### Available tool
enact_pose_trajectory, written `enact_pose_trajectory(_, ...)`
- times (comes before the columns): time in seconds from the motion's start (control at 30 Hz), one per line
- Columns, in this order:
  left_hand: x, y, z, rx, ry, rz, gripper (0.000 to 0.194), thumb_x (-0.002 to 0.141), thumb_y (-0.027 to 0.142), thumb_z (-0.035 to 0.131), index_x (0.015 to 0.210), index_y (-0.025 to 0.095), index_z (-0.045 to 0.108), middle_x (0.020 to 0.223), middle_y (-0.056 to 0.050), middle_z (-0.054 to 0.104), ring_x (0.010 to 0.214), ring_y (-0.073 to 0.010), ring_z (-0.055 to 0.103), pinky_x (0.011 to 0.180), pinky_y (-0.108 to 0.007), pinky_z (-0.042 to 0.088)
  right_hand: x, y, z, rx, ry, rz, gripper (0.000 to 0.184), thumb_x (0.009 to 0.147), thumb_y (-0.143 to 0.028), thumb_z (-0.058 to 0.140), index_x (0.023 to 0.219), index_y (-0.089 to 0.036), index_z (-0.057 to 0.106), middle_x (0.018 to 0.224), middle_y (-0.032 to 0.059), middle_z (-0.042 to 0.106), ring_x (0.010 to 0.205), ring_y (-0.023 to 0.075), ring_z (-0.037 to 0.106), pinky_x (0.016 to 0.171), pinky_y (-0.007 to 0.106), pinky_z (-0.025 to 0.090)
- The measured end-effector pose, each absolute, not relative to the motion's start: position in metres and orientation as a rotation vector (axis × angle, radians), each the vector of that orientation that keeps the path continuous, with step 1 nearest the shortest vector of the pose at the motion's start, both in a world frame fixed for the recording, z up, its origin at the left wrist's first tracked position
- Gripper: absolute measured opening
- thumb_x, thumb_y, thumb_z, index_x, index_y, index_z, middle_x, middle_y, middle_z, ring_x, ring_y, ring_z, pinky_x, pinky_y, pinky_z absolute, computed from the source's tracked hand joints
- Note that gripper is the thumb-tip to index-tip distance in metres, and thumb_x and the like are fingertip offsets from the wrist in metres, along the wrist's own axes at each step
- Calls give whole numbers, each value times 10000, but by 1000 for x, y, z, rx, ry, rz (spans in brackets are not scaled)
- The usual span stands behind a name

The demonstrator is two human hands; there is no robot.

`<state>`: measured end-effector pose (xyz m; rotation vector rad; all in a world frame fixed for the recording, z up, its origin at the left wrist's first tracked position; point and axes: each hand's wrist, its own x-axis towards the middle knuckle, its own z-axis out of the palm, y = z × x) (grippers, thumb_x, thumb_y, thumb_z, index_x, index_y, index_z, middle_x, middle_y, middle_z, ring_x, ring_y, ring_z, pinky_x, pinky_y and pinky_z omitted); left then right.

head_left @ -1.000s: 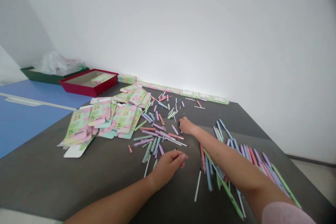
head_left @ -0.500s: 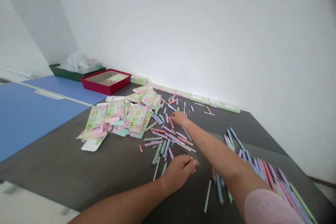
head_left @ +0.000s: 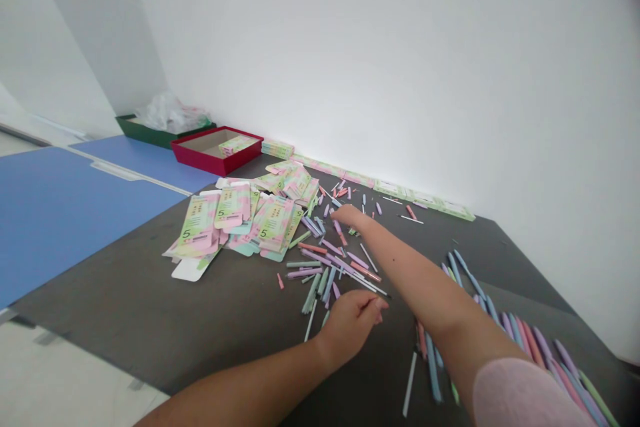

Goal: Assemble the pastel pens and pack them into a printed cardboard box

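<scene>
My right hand [head_left: 350, 216] reaches into the far part of a scattered pile of pastel pen parts [head_left: 314, 255]. Its fingers are drawn together over the pile, just above a purple-and-pink barrel [head_left: 339, 232]; whatever they pinch is hidden. Nearer to me, my left hand [head_left: 351, 321] hovers at the pile's front edge, fingers curled and thumb against them. Anything inside that fist is too small or covered to name. White refills [head_left: 369, 284] lie among the barrels between the two hands. A lone pink tip piece [head_left: 281, 281] rests left of the pile.
Flat printed cartons [head_left: 274, 227] are heaped on the left. Behind them stand a red tray [head_left: 215, 161] and a green tray [head_left: 150, 133] with a plastic bag. Boxes [head_left: 425, 199] line the wall. Whole pens [head_left: 533, 343] lie in a row on the right, partly behind my right arm.
The whole view has shifted slightly, so the table things appear farther right. My right hand has dipped its fingers down toward the barrels. My left hand stays closed near the pile's front.
</scene>
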<state>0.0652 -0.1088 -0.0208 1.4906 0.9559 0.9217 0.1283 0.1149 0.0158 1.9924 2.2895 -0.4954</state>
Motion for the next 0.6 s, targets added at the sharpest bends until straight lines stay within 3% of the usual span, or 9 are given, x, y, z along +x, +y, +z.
enact_pose_trajectory(0.13,60,-91,-22,1124,1087,1207,241,833,330,460,905,159,614,746,-19,601,714,-135,560,692,-241,438,143,91,20,2041,2310,-934,276,886,-330,527,1085,-141,560,1042,62,599,849,168,605,719,347,521)
enact_pose_trajectory(0.3,42,-61,-26,1021,1327,1423,327,847,298,409,1099,112,507,900,-70,630,674,-96,599,672,-228,481,163,50,24,2058,2327,-1309,274,894,-350,487,833,-114,612,778,36,631,600,83,574,526,195,450)
enact_pose_trajectory(0.47,-9,-15,-17,1440,1625,1343,341,885,274,333,1125,114,515,998,-115,627,799,-144,622,727,-277,488,187,32,24,2164,2196,-1287,270,879,-320,502,707,-126,578,620,-16,569,464,54,480,428,174,364)
enact_pose_trajectory(0.6,-47,31,-9,1937,1658,1050,192,815,196,483,890,155,655,961,-108,651,964,-219,574,884,-350,418,197,34,21,2151,2004,-1112,256,883,-348,527,767,-126,577,638,-39,561,481,60,491,479,204,430)
